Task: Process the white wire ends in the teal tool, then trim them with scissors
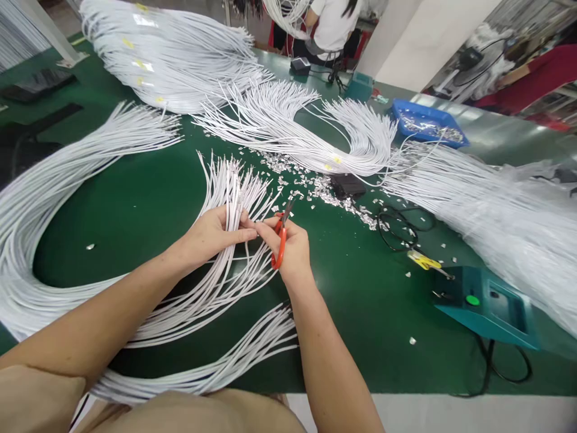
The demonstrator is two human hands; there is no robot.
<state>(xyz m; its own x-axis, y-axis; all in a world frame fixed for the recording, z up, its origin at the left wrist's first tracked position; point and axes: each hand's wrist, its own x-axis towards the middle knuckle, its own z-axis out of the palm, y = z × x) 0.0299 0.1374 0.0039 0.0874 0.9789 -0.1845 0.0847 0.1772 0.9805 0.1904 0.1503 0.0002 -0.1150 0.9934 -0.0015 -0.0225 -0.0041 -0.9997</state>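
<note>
The left hand (214, 234) is closed around a fan of thin white wires (234, 192), smooth and round, their cut ends spreading upward above the fingers while the long bodies curve back toward the person across the table. The right hand (291, 246) grips small scissors (280, 237) with bright orange handles; the short dark blades point up just beside the wire ends, and thumb and forefinger of both hands meet at one wire tip between them. The table (135, 204) is covered in flat, matte green material. Tiny pale scraps (315, 186) lie scattered beyond the hands, thickest near a small black box (347, 185). More wire bundles (171, 54) sweep in glossy arcs over the far side, some bound with yellow tags. To the right lie a loop of black cable (401, 225), a yellow-handled tool (424, 261) and a teal machine (489, 307) with a green button, next to a heap of clear, crinkled plastic-wrapped wires (509, 210). A shallow blue tray (428, 120) sits farther back. Another person in a white top (333, 24) sits beyond the table's far edge.
</note>
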